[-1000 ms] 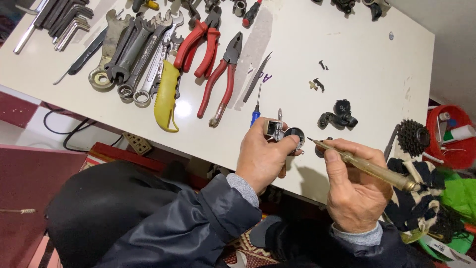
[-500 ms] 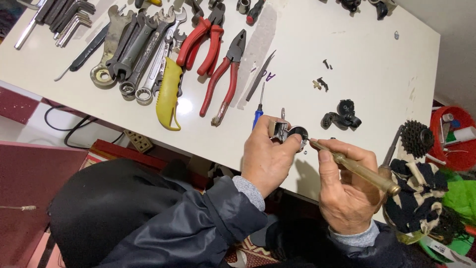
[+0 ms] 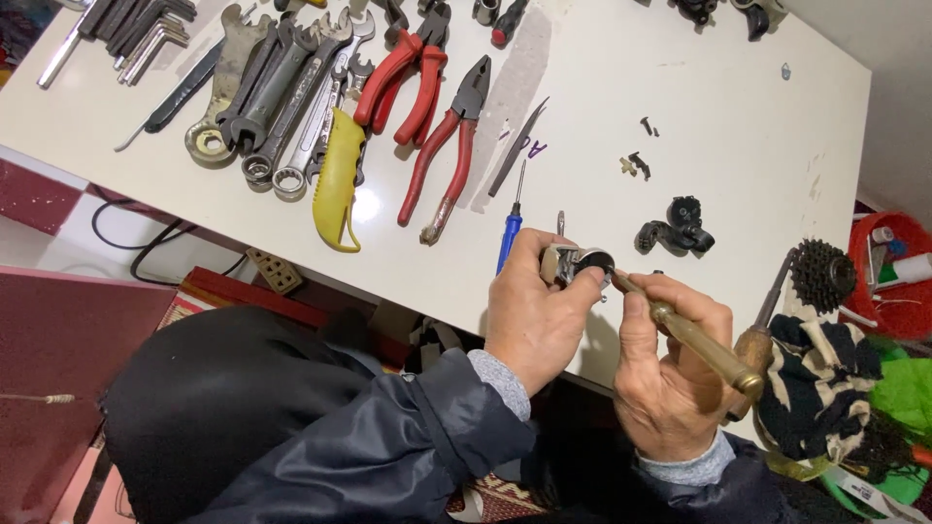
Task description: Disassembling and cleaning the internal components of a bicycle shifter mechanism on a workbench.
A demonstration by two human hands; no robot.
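Left hand (image 3: 532,312) at lower centre of frame, fingers closed in a grip around a small silver-and-black metal part (image 3: 581,264), held just over the near edge of the white tabletop (image 3: 738,126). Right hand (image 3: 670,374) at lower right, grip closed on a brass-coloured, wooden-ended tool handle (image 3: 701,340); the tool's tip touches the small part. Hands just beside each other, dark jacket sleeves below.

On the tabletop, just above the left hand: blue-handled small screwdriver (image 3: 509,233). Upper centre: two red-handled pliers (image 3: 442,150), one beside the other. Left of them a yellow-handled tool (image 3: 338,184) and a row of steel spanners (image 3: 282,97). Far upper left: bundle of hex keys (image 3: 146,34). Right of centre: black plastic-looking clamp piece (image 3: 678,225), small dark screws (image 3: 639,163) above it. Right edge: black toothed sprocket cluster (image 3: 823,277), near a striped black-and-cream cloth (image 3: 825,378); red tub (image 3: 888,281) at far right.
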